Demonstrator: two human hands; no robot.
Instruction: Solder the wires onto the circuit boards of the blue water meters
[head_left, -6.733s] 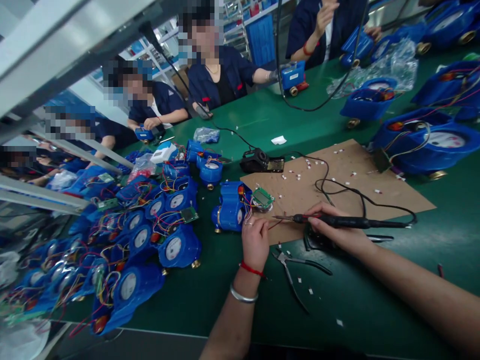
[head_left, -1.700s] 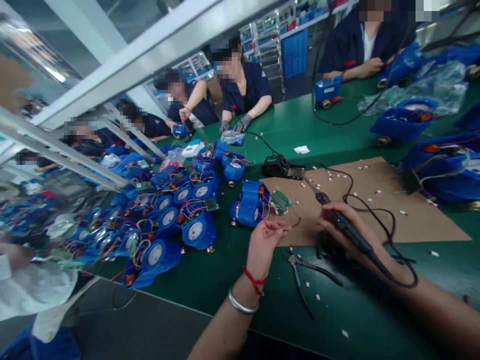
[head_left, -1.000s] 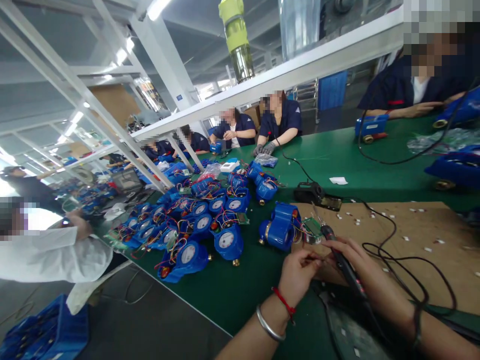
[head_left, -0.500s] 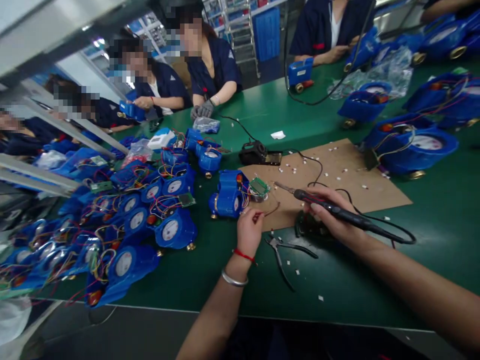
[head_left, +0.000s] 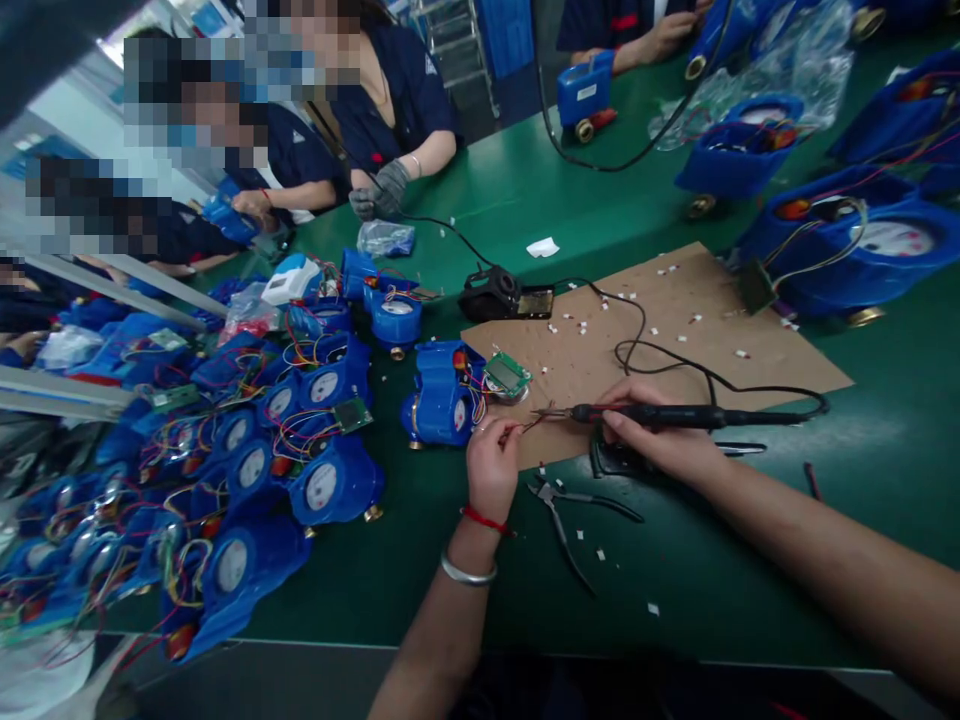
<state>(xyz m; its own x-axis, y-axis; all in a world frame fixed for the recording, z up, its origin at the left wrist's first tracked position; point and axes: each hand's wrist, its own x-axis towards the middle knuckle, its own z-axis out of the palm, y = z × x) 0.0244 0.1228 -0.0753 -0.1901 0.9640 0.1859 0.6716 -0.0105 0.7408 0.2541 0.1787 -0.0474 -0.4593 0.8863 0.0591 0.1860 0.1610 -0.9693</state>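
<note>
My left hand (head_left: 493,455) pinches thin red and dark wires (head_left: 534,420) near the left edge of the brown cardboard sheet (head_left: 780,365). In my right hand (head_left: 651,430) is a black soldering iron (head_left: 660,416), lying nearly level, its metal tip close to the wire ends; whether they touch I cannot tell. Just behind my left hand stands a blue water meter (head_left: 442,395) with a green circuit board (head_left: 507,375) wired to it. A pair of cutting pliers (head_left: 574,510) lies spread on the table below my hands. A dark object (head_left: 619,460) is partly hidden under my right hand.
Many blue meters (head_left: 322,485) with loose wires crowd the left. More meters (head_left: 862,240) stand at the right. A black soldering iron stand (head_left: 491,293) sits behind the cardboard. Small white bits are scattered about. Co-workers sit across the green table (head_left: 495,215), one wearing grey gloves (head_left: 382,190).
The soldering iron has swung to a flatter angle and its tip has come down to the wires in my left hand. The camera view has shifted slightly.
</note>
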